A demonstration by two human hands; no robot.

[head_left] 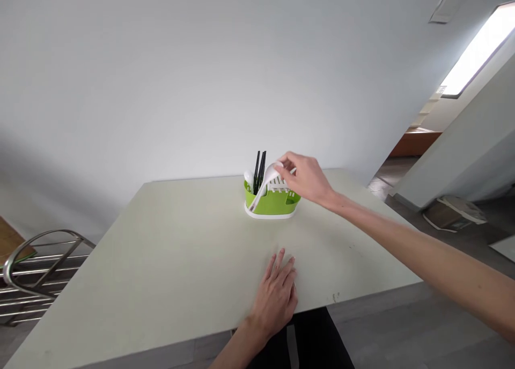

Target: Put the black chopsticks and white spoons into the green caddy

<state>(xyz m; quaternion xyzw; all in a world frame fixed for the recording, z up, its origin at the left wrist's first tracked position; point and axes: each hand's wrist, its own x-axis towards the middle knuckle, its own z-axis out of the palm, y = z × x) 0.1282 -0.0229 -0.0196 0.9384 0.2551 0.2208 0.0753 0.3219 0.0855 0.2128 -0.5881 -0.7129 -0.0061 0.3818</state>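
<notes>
My right hand (303,175) reaches across the table and pinches a white spoon (265,182) by its bowl end. The spoon's handle slants down to the left, in front of a green utensil holder (274,204) with a white base. Inside that holder stand black chopsticks (260,170) and another white spoon (249,177). A white slotted piece (277,184) shows at its middle, partly covered by my right hand. Near the table's front edge, my left hand (277,294) lies flat with its fingers stretched out, holding nothing.
The pale table (181,251) stands against a plain wall (201,79). A metal-tube rack or chair (44,262) is beyond its left edge. To the right, a covered bin-like object (454,213) sits on the floor.
</notes>
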